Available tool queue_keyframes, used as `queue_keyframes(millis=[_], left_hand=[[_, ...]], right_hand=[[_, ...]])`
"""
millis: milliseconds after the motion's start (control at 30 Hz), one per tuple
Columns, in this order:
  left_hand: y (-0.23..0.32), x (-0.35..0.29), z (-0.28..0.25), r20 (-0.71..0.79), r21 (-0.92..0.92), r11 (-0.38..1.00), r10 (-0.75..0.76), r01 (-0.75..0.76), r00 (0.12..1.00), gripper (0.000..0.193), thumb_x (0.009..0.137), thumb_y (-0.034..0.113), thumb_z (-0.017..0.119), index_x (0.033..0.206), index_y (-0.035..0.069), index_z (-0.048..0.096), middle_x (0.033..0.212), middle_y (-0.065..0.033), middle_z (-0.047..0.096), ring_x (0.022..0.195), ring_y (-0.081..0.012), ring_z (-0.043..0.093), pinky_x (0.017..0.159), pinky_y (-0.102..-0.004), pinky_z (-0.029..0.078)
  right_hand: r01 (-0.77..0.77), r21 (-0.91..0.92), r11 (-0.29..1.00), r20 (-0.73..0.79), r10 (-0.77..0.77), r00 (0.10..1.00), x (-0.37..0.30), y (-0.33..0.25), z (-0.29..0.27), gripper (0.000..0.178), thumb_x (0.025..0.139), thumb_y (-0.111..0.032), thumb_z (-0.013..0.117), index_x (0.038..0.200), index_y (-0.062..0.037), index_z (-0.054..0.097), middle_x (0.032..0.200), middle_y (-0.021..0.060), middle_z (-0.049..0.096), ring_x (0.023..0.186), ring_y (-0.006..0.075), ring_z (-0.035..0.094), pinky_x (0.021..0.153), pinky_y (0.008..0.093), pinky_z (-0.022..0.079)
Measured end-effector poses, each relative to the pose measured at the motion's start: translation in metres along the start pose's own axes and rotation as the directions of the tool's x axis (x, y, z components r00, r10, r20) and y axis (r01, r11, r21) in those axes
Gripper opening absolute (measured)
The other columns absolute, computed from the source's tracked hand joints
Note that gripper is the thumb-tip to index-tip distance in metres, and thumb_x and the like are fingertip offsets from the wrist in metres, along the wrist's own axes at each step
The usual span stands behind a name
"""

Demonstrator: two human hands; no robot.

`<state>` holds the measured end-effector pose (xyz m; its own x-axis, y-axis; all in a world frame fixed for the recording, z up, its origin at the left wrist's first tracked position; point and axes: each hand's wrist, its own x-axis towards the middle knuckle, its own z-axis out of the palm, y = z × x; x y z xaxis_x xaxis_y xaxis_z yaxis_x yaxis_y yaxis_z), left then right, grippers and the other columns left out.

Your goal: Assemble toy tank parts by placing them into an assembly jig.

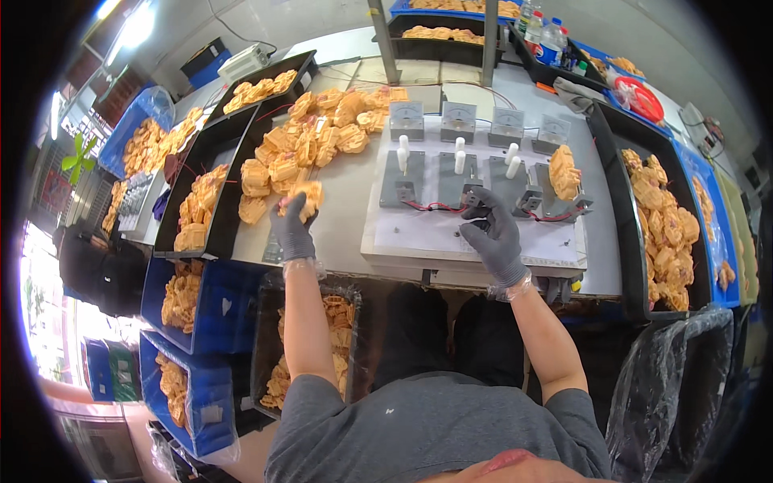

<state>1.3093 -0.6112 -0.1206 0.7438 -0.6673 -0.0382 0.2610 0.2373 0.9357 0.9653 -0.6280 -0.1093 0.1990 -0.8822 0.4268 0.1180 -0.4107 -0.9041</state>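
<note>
My left hand (295,235), in a grey glove, is closed around a tan moulded plastic part (309,198) at the near edge of a loose pile of similar tan parts (306,143). My right hand (497,240), gloved too, is over the white-topped test board (419,233). Its thumb and forefinger are curved but apart, with nothing visible between them, close to a small connector block on the second grey fixture (456,179). One tan part (564,172) sits upright on the rightmost fixture. White pegs (513,161) stand on the other fixtures, each with a dial meter (458,121) behind.
Black trays of tan parts flank me at left (171,241) and right (636,278). Blue bins (213,310) and a plastic-lined crate (354,354) are below at left. Metal posts (489,44) rise behind the meters. Bottles (551,44) stand at the back right.
</note>
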Motion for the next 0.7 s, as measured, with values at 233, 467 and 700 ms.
queue_keyframes(millis=[233, 467, 700], left_hand=[[0.051, -0.076, 0.154, 0.487, -0.074, 0.993, 0.118, -0.094, 0.865, 0.025, 0.084, 0.020, 0.061, 0.104, 0.005, 0.058, 0.101, -0.0098, 0.056, 0.087, -0.0168, 0.059, 0.067, -0.0287, 0.052], [0.002, -0.093, 0.225, 0.750, 0.243, 0.429, 0.486, -0.870, 0.449, 0.025, 0.081, 0.017, 0.060, 0.100, 0.001, 0.056, 0.117, -0.0195, 0.050, 0.094, -0.0374, 0.058, 0.079, -0.0389, 0.048], [-0.010, -0.099, 0.213, 0.852, 0.397, 0.335, 0.212, -0.855, 0.479, 0.038, 0.083, 0.025, 0.059, 0.114, 0.004, 0.052, 0.126, -0.0198, 0.047, 0.107, -0.0390, 0.053, 0.086, -0.0401, 0.045]], right_hand=[[-0.282, 0.391, 0.876, 0.180, 0.228, 0.957, 0.000, 0.000, -0.010, 0.041, 0.077, 0.004, 0.060, 0.117, 0.0001, 0.050, 0.102, 0.0079, 0.060, 0.090, 0.0119, 0.057, 0.079, 0.0252, 0.048], [-0.267, 0.374, 0.888, 0.191, 0.208, 0.959, 0.001, 0.000, -0.007, 0.039, 0.077, 0.005, 0.059, 0.115, 0.0007, 0.052, 0.103, 0.0076, 0.060, 0.094, 0.0122, 0.056, 0.081, 0.0255, 0.047], [-0.260, 0.385, 0.886, 0.200, 0.195, 0.960, 0.003, 0.003, -0.009, 0.040, 0.076, 0.004, 0.059, 0.115, 0.0004, 0.052, 0.105, 0.0073, 0.059, 0.096, 0.0122, 0.056, 0.083, 0.0254, 0.046]])
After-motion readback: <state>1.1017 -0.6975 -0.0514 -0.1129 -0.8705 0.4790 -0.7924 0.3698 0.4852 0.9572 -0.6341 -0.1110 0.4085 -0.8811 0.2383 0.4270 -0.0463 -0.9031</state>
